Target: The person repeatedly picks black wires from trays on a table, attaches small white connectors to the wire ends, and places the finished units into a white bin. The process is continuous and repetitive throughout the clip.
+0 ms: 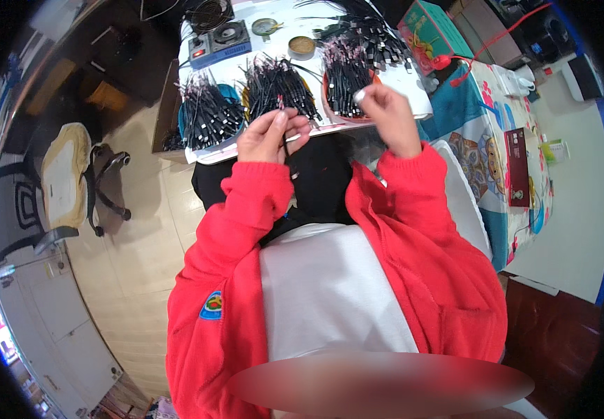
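Observation:
My left hand [274, 137] is closed on a short black cable [287, 146]; its pinkish wire ends stick up past the thumb and a small plug hangs below. Raised to the right, my right hand [391, 120] has thumb and forefinger drawn together beside an orange basket [325, 89] of black cables. A pale spot shows at its fingertips, too small to name. Black cables with metal plugs also fill a blue basket [228, 92] at the left. A third bunch of cables [281, 84] stands between these in a yellow basket, partly behind my left hand.
At the table's [274, 49] far left sits a grey device [219, 44] with a red switch. Near it are a round dish [267, 26] and a tin [302, 47] of brownish stuff. More cables [371, 35] lie far right, beside a green box [434, 35]. An office chair [68, 174] stands left.

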Demonstrator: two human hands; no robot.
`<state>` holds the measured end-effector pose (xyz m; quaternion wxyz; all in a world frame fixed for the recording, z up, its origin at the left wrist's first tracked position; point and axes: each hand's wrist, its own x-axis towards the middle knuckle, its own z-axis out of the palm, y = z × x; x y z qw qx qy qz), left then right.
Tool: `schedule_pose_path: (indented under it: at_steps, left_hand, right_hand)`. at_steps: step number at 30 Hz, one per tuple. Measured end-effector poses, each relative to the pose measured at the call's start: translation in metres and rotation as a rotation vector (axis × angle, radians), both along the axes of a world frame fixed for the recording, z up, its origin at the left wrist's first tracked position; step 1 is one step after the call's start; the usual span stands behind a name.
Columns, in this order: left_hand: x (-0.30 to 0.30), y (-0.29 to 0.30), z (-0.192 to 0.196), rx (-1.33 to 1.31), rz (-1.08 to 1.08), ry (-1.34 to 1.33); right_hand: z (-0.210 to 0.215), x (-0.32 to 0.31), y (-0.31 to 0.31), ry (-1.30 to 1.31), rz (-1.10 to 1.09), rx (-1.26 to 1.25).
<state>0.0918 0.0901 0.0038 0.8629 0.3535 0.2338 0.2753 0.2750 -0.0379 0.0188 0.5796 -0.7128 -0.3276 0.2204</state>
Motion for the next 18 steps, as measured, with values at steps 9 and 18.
schedule_pose_path:
  at_steps: [9,18]
  left_hand:
    - [0.007,-0.008,0.015,-0.010,-0.008,-0.158]
    - [-0.002,-0.013,0.007,0.227,0.043,-0.120]
  right_hand:
    - [-0.020,-0.092,0.000,0.237,0.250,0.174]
    - [0.007,-0.072,0.004,0.175,0.217,0.146]
